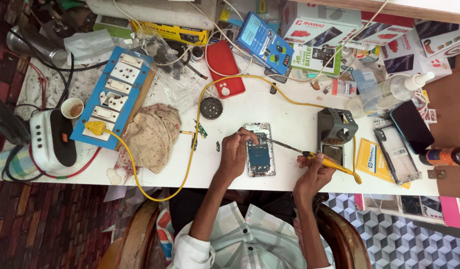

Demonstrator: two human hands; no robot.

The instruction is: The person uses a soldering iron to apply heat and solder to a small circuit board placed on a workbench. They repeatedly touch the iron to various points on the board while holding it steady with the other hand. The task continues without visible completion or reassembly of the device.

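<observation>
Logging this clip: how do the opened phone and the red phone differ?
The opened phone lies under the left hand, insides bared, its blue part showing; the red phone lies untouched farther back, closed. The soldering iron in the right hand points at the opened one. Both lie flat on the white table.

My left hand (235, 152) covers the left edge of the opened phone (260, 150), whose board parts are too small to tell. At three o'clock, the table (289, 114) runs off the frame.
</observation>
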